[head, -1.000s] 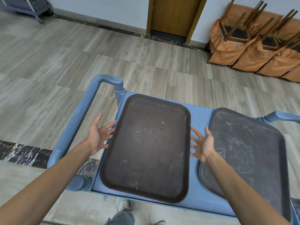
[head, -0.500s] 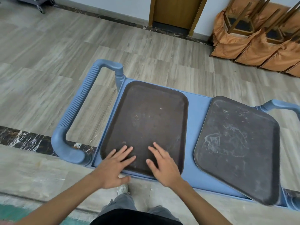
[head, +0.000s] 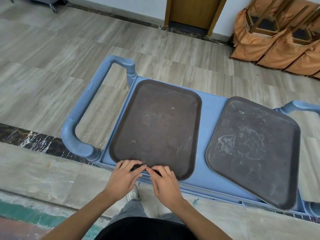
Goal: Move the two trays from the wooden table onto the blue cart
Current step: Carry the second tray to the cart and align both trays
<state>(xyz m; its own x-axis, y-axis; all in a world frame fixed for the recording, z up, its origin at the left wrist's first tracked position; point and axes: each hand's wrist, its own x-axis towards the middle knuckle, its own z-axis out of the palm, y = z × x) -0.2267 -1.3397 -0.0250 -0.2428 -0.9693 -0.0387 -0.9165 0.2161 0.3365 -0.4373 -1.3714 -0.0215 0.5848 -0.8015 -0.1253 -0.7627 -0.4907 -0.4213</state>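
Left tray [head: 155,125] lengthwise away, right tray [head: 251,149] skewed, left hand [head: 123,181], right hand [head: 164,184] pinching left tray's near rim

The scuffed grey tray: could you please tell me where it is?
Head view: the grey tray lies skewed at the right end of the blue cart, beside the brown tray, near corner overhanging the edge.

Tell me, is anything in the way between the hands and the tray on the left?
No, nothing visible. The left hand and right hand touch the left tray at its near rim, fingers curled on it. It already lies on the blue cart, beside the right tray, with bare cart between them.
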